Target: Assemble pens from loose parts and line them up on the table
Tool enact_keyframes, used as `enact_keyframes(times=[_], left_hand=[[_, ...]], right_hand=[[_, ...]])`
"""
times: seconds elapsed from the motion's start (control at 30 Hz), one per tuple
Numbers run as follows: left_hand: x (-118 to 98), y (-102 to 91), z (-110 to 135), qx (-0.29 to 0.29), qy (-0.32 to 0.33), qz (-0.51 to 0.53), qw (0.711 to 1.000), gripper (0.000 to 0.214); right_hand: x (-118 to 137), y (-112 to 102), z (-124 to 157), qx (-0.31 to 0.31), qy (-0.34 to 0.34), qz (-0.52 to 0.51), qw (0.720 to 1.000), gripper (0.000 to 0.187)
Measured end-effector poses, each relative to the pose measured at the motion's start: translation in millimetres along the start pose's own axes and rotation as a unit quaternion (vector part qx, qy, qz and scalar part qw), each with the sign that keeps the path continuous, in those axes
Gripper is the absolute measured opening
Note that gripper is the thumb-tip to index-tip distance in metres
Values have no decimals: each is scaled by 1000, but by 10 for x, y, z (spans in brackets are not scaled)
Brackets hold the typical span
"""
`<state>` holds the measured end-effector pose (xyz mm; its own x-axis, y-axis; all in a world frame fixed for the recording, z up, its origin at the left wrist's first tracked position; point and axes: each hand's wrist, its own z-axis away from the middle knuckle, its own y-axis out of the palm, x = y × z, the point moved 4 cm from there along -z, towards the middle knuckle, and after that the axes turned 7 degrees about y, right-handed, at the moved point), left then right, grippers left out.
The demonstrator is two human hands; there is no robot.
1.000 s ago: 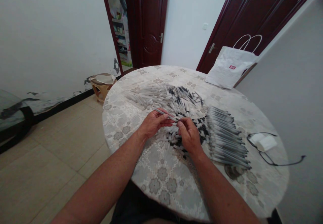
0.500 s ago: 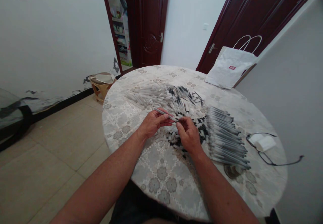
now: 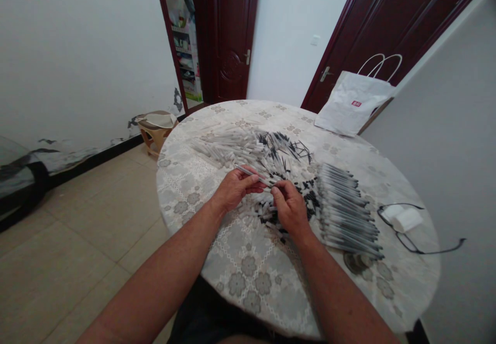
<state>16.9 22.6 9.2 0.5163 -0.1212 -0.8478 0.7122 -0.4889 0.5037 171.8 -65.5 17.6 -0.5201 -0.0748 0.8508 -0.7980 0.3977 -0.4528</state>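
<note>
A low stool (image 3: 157, 127) stands on the tiled floor off the table's 9 o'clock edge, close to the wall. The round table (image 3: 251, 266) wears a pale floral cloth, and the person sits at its 6 o'clock side with both forearms reaching in. Around 10 to 11 o'clock lies a loose heap of pale barrels (image 3: 227, 147), spread toward the middle. The left hand (image 3: 232, 191) hovers just inside that heap, its fingers curled together and its thumb pressed down on a slim pen (image 3: 251, 172). The pen is raised a little above the cloth near the centre and slants from 10 o'clock down toward 4 o'clock. The right hand (image 3: 291, 208) meets it from the other side, with thumb and forefinger pinched together at the pen's lower end; whether they also grip a small piece there is too fine to tell. Beyond and around the right hand, from 12 o'clock into the centre, lie scattered black parts (image 3: 289, 150). At 3 o'clock a tidy row of pens (image 3: 346, 209) lies side by side, just beside the right wrist. A white paper bag (image 3: 354, 101) leans at the far rim near 1 o'clock. Black glasses (image 3: 422, 251) rest near the 4 o'clock rim, with a white pad (image 3: 403, 219) on them.
</note>
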Motion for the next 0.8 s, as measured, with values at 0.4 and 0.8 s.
enact_keyframes(times=[0.4, 0.8], left_hand=[[-7, -26, 0, 2, 9, -63, 998, 30], [-130, -283, -34, 89, 164, -533, 825, 22]], right_hand=[[-12, 82, 24, 37, 8, -17, 999, 26], [-111, -188, -90, -123, 23, -16, 992, 31]])
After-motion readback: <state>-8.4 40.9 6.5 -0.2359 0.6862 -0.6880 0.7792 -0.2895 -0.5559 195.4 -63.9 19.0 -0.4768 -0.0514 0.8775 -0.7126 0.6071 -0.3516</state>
